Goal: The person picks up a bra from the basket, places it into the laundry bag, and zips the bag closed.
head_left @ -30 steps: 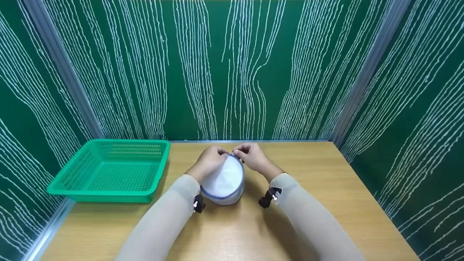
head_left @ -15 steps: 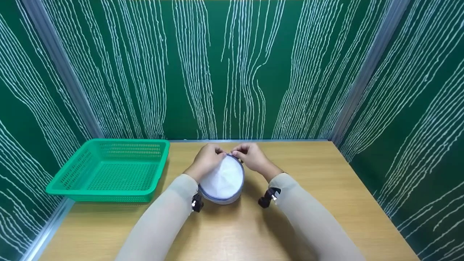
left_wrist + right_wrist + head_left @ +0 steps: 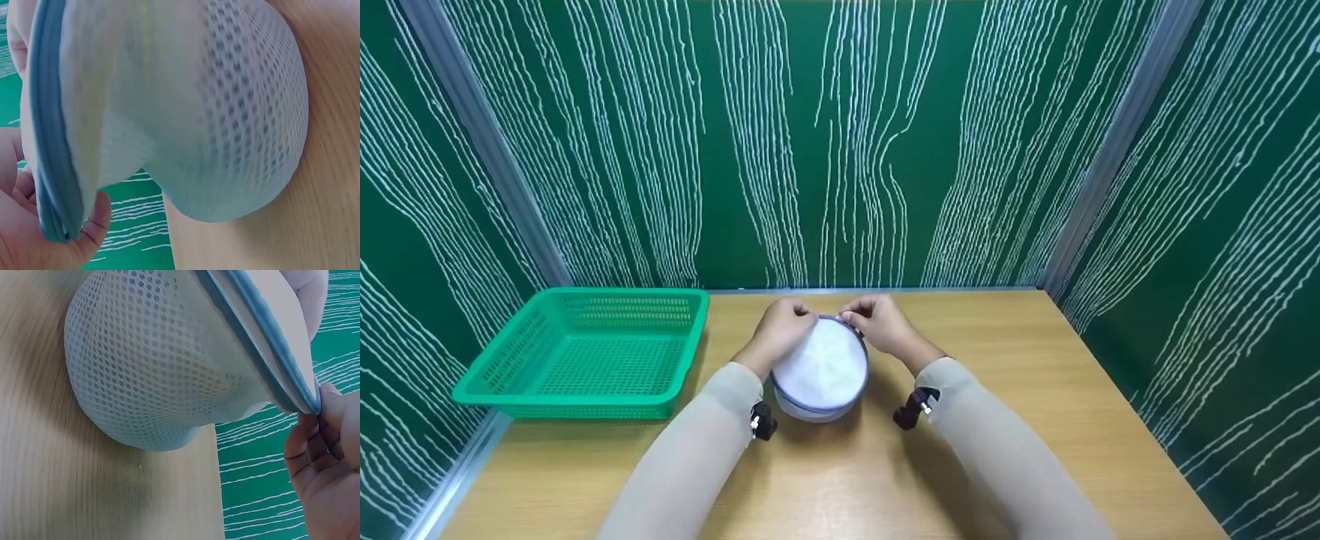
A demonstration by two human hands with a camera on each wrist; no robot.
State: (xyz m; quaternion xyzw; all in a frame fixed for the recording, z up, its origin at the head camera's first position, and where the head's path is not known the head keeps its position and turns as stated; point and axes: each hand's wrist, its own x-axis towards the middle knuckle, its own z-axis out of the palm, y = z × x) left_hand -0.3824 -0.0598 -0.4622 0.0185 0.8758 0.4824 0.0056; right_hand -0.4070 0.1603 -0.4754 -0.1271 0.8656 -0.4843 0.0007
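At its far edge, the mesh bag [image 3: 821,367] is pinched by right fingers [image 3: 298,447] and, seemingly, left fingers [image 3: 100,212].

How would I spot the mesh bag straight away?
On the wooden table, look right of the green basket. The left hand and right hand pinch the edge of the mesh bag: round and white-topped with blue trim, unlike the boxy basket.
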